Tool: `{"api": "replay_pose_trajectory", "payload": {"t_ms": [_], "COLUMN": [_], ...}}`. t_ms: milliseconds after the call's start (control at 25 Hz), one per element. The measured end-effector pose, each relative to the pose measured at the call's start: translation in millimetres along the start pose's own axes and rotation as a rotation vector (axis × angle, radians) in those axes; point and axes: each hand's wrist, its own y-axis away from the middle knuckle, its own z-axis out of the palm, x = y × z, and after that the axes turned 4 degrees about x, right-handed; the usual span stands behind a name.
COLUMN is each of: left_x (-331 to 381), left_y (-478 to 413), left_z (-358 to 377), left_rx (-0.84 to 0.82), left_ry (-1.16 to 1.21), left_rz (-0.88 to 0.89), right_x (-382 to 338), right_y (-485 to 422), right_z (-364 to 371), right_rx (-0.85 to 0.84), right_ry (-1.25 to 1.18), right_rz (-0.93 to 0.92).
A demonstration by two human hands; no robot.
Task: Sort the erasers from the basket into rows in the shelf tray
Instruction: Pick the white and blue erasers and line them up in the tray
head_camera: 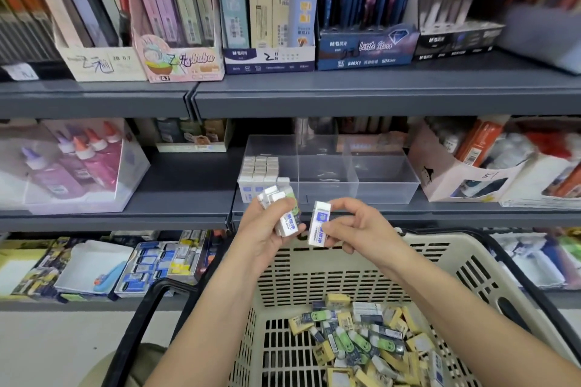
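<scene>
Centrally, small white eraser (pixel 319 223) in a blue-printed sleeve, pinched upright between thumb and curled fingertips of right hand (pixel 355 229). Just beside, bunch of like erasers (pixel 279 210) gripped in left hand (pixel 262 232), fingers wrapped close. Below, beige basket (pixel 440 248) holding a mixed eraser pile (pixel 371 342). Behind, clear shelf tray (pixel 361 192), neat rows (pixel 261 170) in its left compartment.

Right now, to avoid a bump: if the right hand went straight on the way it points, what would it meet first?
Probably the erasers held in the left hand; the right hand, pinching a single eraser, points leftward at them, though depth is unclear.
</scene>
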Motion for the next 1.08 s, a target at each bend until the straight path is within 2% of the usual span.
{"api": "replay_pose_trajectory", "payload": {"t_ms": [160,320,400,520,600,720,880,1000,1080], "left_x": [6.0,12.0,12.0,9.7,7.6,7.2,7.7,6.6,7.1], "left_y": [-12.7,-22.7,-26.7,-30.7,-31.8,-32.4,-32.3,-30.2,-29.1], "left_z": [-16.0,-26.5,-29.2,-32.2,-32.9,-31.2,-30.4,-30.8,-30.6], "left_rx": [0.072,0.156,0.198,0.245,0.255,0.249,0.226,0.178,0.128], "left_ry": [-0.021,-0.100,-0.119,-0.135,-0.149,-0.195,-0.179,-0.118,-0.057], "left_rz": [0.090,0.169,0.190,0.177,0.170,0.171,0.152,0.107,0.072], "right_x": [-10.6,-27.4,-38.3,-52.6,-52.6,-39.9,-29.8,-28.9,-32.3], "right_y": [-24.6,-59.0,-80.7,-113.4,-128.7,-138.8,-141.1,-139.0,-131.8], "right_z": [3.8,7.0,8.0,13.4,20.2,29.9,34.8,35.4,33.0], "right_rx": [0.033,0.069,0.142,0.248,0.181,0.027,-0.056,-0.090,-0.023], "right_ry": [-0.009,0.092,0.219,0.569,0.802,0.968,1.213,1.197,1.117], "right_rz": [-0.003,-0.108,-0.167,-0.256,-0.227,-0.188,-0.292,-0.289,-0.333]}}
